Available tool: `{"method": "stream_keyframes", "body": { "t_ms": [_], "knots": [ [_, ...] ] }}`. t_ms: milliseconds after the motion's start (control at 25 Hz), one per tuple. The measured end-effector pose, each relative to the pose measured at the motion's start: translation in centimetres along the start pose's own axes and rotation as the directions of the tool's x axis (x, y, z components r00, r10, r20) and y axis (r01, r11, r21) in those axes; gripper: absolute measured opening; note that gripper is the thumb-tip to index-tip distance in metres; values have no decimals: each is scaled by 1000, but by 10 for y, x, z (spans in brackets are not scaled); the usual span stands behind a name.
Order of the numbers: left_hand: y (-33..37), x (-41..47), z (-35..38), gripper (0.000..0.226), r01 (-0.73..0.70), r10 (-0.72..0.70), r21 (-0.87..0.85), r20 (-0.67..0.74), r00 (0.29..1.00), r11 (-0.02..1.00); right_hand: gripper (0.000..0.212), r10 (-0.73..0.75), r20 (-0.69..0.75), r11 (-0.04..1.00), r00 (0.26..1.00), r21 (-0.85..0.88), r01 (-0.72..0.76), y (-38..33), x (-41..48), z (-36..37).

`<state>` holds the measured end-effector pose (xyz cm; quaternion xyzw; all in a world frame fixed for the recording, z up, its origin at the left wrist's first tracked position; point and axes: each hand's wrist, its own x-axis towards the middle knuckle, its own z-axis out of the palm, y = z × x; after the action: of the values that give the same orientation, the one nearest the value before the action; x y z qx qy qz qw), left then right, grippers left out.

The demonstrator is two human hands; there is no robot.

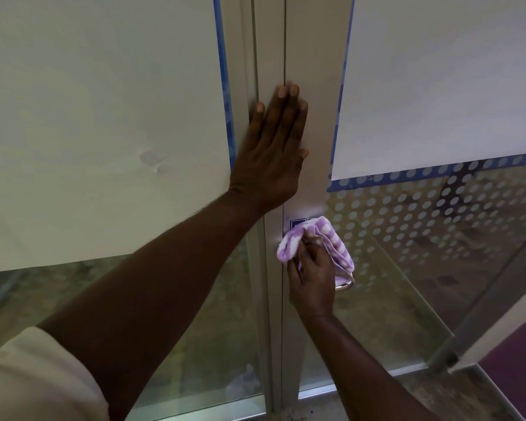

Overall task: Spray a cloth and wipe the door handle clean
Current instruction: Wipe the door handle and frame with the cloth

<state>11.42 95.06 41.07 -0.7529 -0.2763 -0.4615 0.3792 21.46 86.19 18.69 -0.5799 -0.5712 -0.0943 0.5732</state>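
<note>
Only unreadable blue label (295, 223) behind cloth (316, 240)

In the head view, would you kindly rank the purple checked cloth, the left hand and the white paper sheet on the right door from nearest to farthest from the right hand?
1. Purple checked cloth: held in the right hand.
2. Left hand: above, flat on the door frame.
3. White paper sheet: upper right.

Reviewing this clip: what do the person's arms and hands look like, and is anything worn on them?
Both hands, left hand and right hand, are bare: no gloves, rings or watch visible. Both forearms are uncovered. A pale cream short sleeve shows on the left upper arm; the right upper arm is out of frame.
</note>
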Motion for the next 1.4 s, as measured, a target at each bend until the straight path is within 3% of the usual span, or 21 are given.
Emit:
{"method": "stream_keyframes", "body": {
  "t_ms": [120, 320, 640, 840, 1000, 1160, 1400],
  "knots": [
    [0, 0, 1, 62, -4, 4, 8, 6, 1000, 1000, 39, -66, -3, 995, 998, -80, 66, -2, 9, -2],
    [0, 0, 2, 62, -5, 5, 7, 9, 1000, 1000, 64, -129, 12, 980, 992, -151, 130, -19, 32, -7],
    [1, 0, -1, 61, -3, 2, 14, 17, 1000, 1000, 44, -239, 93, 938, 966, -233, 255, -3, 28, -14],
    [2, 1, -4, 62, 3, -3, 8, 58, 998, 1000, 39, -153, 255, 953, 955, -220, 211, 13, -8, -19],
    [2, 0, -4, 62, -2, 0, 22, 71, 997, 1000, 40, -122, 303, 964, 945, -189, 185, 16, -25, -22],
    [2, 0, -3, 61, 5, -7, 21, 77, 997, 1000, 38, -119, 277, 979, 954, -130, 159, 13, -20, -25],
    [2, -1, 0, 60, 9, -11, 21, 71, 997, 1000, 32, -60, 122, 995, 991, -78, 70, 9, 16, -33]
  ]
}}
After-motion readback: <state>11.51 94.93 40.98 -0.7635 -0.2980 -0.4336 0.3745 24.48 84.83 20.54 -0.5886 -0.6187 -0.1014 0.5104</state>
